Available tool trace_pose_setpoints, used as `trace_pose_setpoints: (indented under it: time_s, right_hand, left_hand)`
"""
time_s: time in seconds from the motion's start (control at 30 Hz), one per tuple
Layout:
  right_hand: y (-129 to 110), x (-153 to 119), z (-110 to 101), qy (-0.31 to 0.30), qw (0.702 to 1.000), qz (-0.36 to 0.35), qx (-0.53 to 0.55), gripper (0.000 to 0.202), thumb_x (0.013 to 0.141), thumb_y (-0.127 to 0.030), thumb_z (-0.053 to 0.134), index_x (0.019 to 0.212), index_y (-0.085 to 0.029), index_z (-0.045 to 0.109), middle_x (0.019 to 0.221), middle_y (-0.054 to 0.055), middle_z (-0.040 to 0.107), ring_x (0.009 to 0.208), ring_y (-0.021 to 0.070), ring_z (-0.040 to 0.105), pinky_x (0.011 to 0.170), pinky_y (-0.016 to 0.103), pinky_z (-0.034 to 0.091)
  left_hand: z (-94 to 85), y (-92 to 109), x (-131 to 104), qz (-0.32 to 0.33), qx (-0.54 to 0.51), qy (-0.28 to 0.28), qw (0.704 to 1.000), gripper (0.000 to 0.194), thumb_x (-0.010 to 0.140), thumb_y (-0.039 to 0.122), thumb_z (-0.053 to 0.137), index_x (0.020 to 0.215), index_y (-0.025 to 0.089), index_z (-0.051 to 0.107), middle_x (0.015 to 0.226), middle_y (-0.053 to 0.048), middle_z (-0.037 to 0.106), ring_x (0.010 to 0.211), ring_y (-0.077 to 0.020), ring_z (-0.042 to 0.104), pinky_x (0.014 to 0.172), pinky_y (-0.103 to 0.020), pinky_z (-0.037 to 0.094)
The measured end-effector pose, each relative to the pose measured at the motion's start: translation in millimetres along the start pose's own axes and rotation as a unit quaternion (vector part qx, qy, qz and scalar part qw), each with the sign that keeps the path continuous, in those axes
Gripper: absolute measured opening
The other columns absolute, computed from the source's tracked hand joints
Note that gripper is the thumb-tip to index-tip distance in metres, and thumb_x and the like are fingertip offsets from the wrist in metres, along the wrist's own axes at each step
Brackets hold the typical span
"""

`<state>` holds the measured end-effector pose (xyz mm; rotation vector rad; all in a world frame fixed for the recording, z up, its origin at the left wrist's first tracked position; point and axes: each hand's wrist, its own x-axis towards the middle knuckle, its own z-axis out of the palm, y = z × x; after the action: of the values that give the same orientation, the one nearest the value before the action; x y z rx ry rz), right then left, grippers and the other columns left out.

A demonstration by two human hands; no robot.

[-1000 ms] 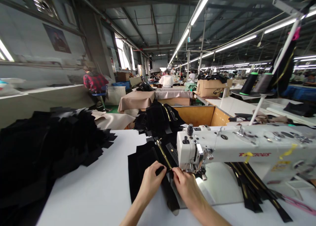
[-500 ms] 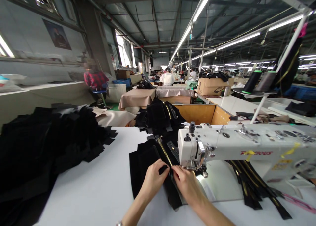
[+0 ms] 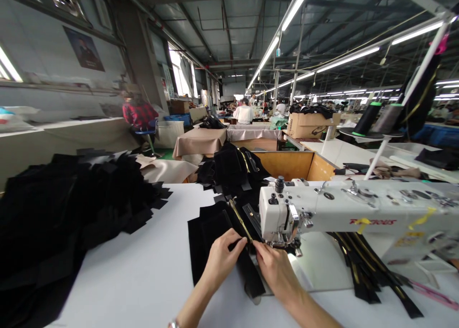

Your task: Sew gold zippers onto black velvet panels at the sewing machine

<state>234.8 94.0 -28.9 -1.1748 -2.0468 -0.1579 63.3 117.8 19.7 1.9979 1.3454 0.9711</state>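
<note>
Two-handed work at a sewing bench: a person's left hand [image 3: 223,255] has its thumb and forefinger nearly meeting, pinching matte black fabric [image 3: 196,237] beside the near end of a gold zipper [image 3: 241,218]. The right hand [image 3: 275,267] is half curled, its fingertips touching the cloth just across from the left's; whether it grips the fabric or only presses it cannot be told. The slim, glinting zipper runs straight away from the fingertips, left of the machine's needle area, on flat, square-cornered cloth spread over a smooth white tabletop [image 3: 118,270]. A shiny metal band [image 3: 174,323] circles the left wrist.

The glossy white sewing machine [image 3: 322,203], boxy at its head, stands at right, with narrow black strips [image 3: 366,261] lined in gold fanned beneath its arm and a pink-handled tool [image 3: 435,294] near them. At left rises a ragged heap of dark cloth pieces [image 3: 71,199]. Behind the machine, 2 tapered thread cones, 1 black [image 3: 367,118] and 1 gray [image 3: 387,119], stand on a rack.
</note>
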Motion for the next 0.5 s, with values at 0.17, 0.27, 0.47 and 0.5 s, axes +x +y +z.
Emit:
trace_pose_setpoints:
  time_s: [0.17,0.27,0.47,0.5]
  right_hand:
    - [-1.3,-25.8,-31.5,-0.017,0.997,-0.08,-0.004,0.033,0.095,-0.005,0.034,0.104,-0.015,0.064,0.069,0.002,0.066,0.055,0.0162,0.064,0.051,0.028,0.044]
    - [6.7,-43.6,-45.3,-0.026,0.993,-0.117,-0.013,0.03,0.093,-0.004,0.036,0.097,-0.017,0.062,0.07,0.002,0.066,0.055,0.016,0.064,0.05,0.028,0.043]
    - [17.5,-57.7,-37.9,-0.023,0.997,-0.078,-0.017,0.026,0.092,-0.006,0.039,0.09,-0.021,0.06,0.068,0.001,0.062,0.053,0.0153,0.061,0.048,0.027,0.039]
    - [17.5,-57.1,-35.1,-0.023,0.996,-0.079,-0.016,0.026,0.092,-0.006,0.038,0.089,-0.021,0.06,0.067,0.0,0.06,0.051,0.0148,0.059,0.048,0.027,0.037]
  left_hand:
    - [-3.3,-6.9,1.8,-0.046,0.03,0.027,0.998,0.068,0.102,0.046,0.02,0.062,0.02,0.069,0.081,-0.005,0.069,0.079,-0.0205,0.065,0.08,-0.029,0.048]
    - [-12.6,-14.3,16.7,-0.083,0.083,0.075,0.99,0.05,0.101,0.04,0.028,0.094,0.017,0.072,0.094,-0.007,0.069,0.085,-0.0228,0.065,0.081,-0.033,0.048]
    - [-22.6,-24.9,82.9,-0.099,0.168,0.038,0.98,0.025,0.096,0.027,0.06,0.119,0.016,0.061,0.123,-0.009,0.06,0.106,-0.0234,0.06,0.097,-0.042,0.047]
    - [-21.3,-27.1,94.3,-0.112,0.177,0.032,0.977,0.027,0.096,0.029,0.062,0.118,0.015,0.06,0.124,-0.01,0.059,0.109,-0.0243,0.059,0.097,-0.044,0.048]
